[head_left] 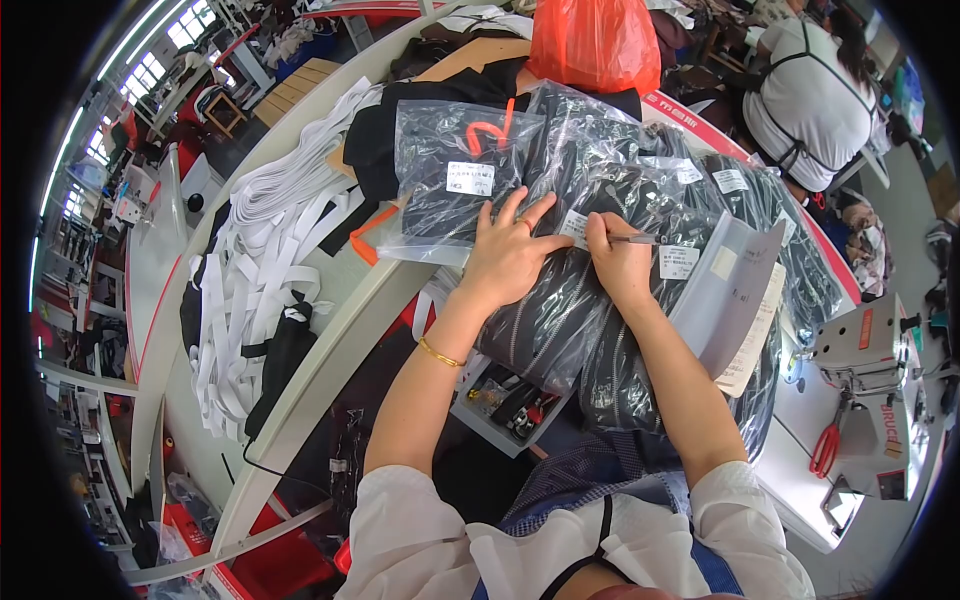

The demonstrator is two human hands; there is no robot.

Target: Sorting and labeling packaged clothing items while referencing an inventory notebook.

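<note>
My right hand [624, 259] grips a pen [636, 238] over a white printed label [576, 228] on a clear plastic bag of black zippers [551, 311]. With its fingers spread, my left hand [516, 251] presses flat on the bags, the index finger reaching the label's left edge. Above it is another clear bag [420, 139] with a white label [470, 178] and an orange mark. More bagged zippers [630, 375] lie under my right forearm. Beside that forearm rests a clear folder with a grey sheet [739, 289] and handwritten pages [750, 352].
White elastic bands [255, 300] are heaped at the left. A red plastic bag [592, 45] stands at the back. Below the bags an open drawer [517, 416] holds small tools. On the right are a sewing machine [862, 352] and red-handled scissors [826, 446]; another person [806, 97] sits beyond.
</note>
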